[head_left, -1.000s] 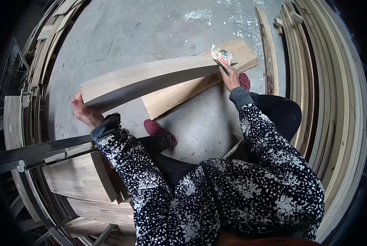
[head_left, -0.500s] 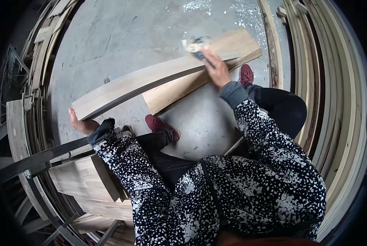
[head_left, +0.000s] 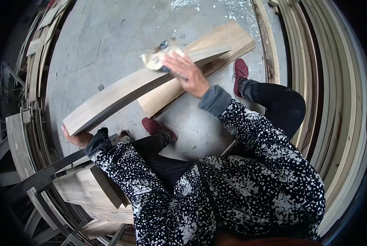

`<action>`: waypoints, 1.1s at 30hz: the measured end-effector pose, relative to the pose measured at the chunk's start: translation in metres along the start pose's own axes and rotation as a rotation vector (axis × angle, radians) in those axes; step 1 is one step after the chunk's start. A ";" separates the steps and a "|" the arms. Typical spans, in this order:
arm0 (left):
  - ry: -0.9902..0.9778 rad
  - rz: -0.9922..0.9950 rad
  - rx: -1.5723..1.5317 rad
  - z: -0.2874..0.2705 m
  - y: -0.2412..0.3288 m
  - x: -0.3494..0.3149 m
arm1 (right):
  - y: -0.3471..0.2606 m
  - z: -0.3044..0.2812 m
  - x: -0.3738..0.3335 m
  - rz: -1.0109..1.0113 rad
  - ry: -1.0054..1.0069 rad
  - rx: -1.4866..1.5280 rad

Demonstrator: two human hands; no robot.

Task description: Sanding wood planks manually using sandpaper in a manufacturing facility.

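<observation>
A long pale plank (head_left: 113, 92) slants up from left to right in front of me. My left hand (head_left: 77, 138) grips its near left end, thumb at the edge and fingers underneath. Across the plank's middle, my right hand (head_left: 190, 78) presses a crumpled cream sheet with blue marks (head_left: 154, 61) against the top face. Motion blurs the sheet, so I cannot tell whether it is paper or cloth. Beneath the plank's far end lies a wider wooden board (head_left: 226, 37) on the floor, and the plank's far tip overlaps it.
Long timber lengths (head_left: 331, 102) are stacked along the right side, with a rough-edged strip (head_left: 265, 45) beside them. More wood pieces (head_left: 35, 74) line the left. Short pale boards (head_left: 78, 188) and a dark bar (head_left: 48, 174) lie near my left arm. My red shoes (head_left: 241, 74) flank the work on the concrete floor.
My right hand has slid the cream sheet left along the plank, toward me. My left hand still holds the near end. The view has shifted slightly.
</observation>
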State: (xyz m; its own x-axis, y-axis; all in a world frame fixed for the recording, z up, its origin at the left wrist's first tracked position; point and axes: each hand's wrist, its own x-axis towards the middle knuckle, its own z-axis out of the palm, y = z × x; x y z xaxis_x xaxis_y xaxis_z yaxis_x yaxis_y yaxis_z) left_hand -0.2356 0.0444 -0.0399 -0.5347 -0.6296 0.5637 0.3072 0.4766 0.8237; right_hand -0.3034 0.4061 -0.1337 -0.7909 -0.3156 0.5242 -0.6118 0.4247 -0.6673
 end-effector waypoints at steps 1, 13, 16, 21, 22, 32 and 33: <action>0.025 0.009 0.027 -0.002 0.002 0.000 | 0.025 -0.004 -0.005 0.111 0.046 -0.001; 0.154 -0.185 -0.073 0.010 0.005 -0.001 | 0.122 -0.017 -0.031 0.385 0.221 -0.199; 0.150 -0.185 0.002 0.012 0.013 0.005 | 0.092 -0.010 -0.009 0.229 0.153 -0.170; 0.231 -0.175 -0.004 0.024 0.031 -0.004 | 0.152 -0.025 -0.018 0.507 0.216 -0.050; 0.271 -0.183 -0.012 0.031 0.023 -0.012 | 0.181 -0.039 -0.033 0.633 0.250 -0.120; 0.242 -0.150 0.019 0.016 0.022 -0.004 | 0.111 -0.005 -0.012 0.484 0.154 -0.162; 0.205 -0.174 -0.023 0.013 0.019 -0.003 | 0.071 0.000 -0.001 0.350 0.098 -0.045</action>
State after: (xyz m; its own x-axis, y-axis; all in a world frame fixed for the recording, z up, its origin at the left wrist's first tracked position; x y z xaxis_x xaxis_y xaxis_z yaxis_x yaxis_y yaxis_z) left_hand -0.2385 0.0637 -0.0266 -0.4109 -0.8133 0.4120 0.2434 0.3377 0.9092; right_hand -0.3461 0.4364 -0.1815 -0.9460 -0.0627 0.3180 -0.3015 0.5303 -0.7924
